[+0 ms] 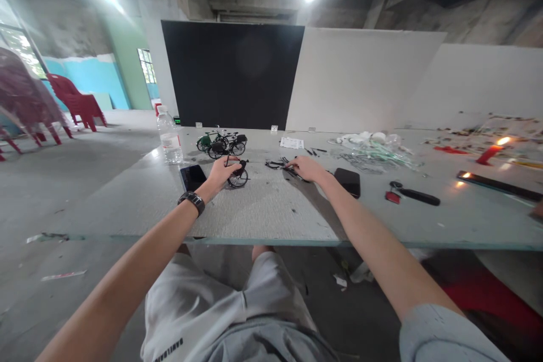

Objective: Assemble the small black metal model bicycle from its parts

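Your left hand (223, 172) rests on a small black model bicycle (237, 179). Its fingers (229, 162) curl down close together over the top of the frame and look to be holding it, though the hand hides part of the grip. The model sits on a grey woven mat (263, 209) laid on the desk (424, 226). Its one clear wheel shows just right of your left hand, between your two hands and much nearer the left. Its long axis seems to run away from you and slightly left, but the angle is hard to read at this size.

Your right hand (308, 169) lies well to the right of the model. Its fingers (297, 165) are narrow and point left, against a thin dark metal piece (294, 171) beside a small tangle of black parts (275, 164). You cannot tell from this view whether they grip it.

Farther out stand two other miniature bicycles (220, 144). A black smartphone (193, 177) lies just beside your left hand, a second smartphone (348, 182) lies right of your right hand, and a plastic water bottle (169, 136) stands at the desk's left side.
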A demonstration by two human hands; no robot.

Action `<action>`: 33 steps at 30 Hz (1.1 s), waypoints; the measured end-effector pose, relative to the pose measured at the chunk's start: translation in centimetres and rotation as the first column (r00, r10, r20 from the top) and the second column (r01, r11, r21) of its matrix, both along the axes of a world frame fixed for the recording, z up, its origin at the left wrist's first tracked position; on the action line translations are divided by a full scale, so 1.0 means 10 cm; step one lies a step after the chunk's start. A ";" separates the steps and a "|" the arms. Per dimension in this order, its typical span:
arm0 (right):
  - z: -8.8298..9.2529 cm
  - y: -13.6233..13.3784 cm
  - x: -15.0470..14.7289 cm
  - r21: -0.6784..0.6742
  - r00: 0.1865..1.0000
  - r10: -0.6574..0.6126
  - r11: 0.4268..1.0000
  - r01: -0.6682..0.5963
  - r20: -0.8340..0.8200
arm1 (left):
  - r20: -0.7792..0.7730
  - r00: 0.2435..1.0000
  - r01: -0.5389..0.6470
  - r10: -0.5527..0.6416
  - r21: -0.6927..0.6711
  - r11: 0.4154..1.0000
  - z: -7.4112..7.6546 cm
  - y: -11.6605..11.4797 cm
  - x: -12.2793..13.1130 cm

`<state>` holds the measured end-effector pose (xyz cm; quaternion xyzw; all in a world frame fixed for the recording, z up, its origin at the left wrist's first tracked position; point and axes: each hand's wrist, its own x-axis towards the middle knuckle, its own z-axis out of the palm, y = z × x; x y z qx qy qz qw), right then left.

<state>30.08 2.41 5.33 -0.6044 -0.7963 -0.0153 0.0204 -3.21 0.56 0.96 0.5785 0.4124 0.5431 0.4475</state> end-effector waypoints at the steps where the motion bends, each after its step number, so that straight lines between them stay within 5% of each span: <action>1: 0.00 0.00 0.00 0.012 1.000 0.005 1.000 -0.005 0.007 | -0.001 1.000 0.004 -0.004 0.001 1.000 0.00 0.00 0.00; 33: -0.01 0.01 0.06 0.033 0.999 0.003 0.999 -0.001 -0.050 | 0.023 1.000 -0.011 0.010 0.013 1.000 -0.06 0.07 0.00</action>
